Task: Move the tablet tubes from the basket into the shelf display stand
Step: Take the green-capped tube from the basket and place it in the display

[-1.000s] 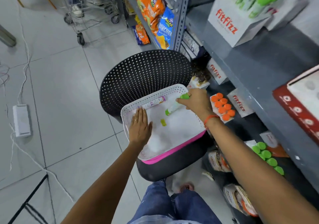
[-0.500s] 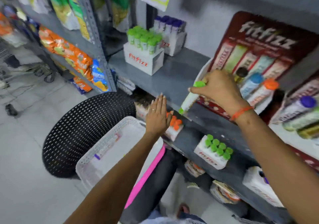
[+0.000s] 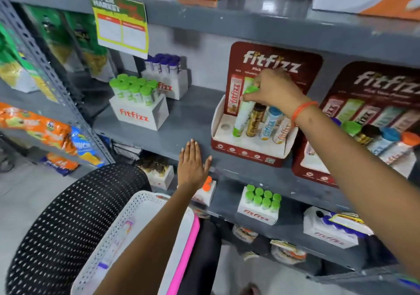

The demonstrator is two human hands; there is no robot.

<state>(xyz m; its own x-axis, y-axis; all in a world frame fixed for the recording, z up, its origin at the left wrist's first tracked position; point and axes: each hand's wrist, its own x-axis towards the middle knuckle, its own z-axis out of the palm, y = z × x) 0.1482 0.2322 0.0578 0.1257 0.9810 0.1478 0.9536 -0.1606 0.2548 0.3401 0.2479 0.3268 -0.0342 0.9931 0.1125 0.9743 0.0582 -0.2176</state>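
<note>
My right hand (image 3: 273,91) grips the green cap of a green-capped tablet tube (image 3: 242,117), whose foot sits in the second hole from the left of the red display stand (image 3: 246,152) on the grey shelf. A brown, a blue and an orange tube stand in the stand to its right; the leftmost hole is empty. My left hand (image 3: 193,165) hovers flat and open by the shelf's front edge. The white basket (image 3: 113,233) with a pink rim lies on a black chair below, with one purple-capped tube (image 3: 116,244) lying in it.
A second red display stand (image 3: 318,169) full of tubes is to the right. White boxes of green-capped tubes (image 3: 136,105) and purple-capped tubes (image 3: 166,76) stand on the shelf to the left. More boxes sit on the lower shelf (image 3: 259,206). The black perforated chair back (image 3: 68,222) is at lower left.
My right hand lifted the green-capped tube out of the basket up to the shelf and set its foot into the display stand. My left hand left the basket and rose toward the shelf edge.
</note>
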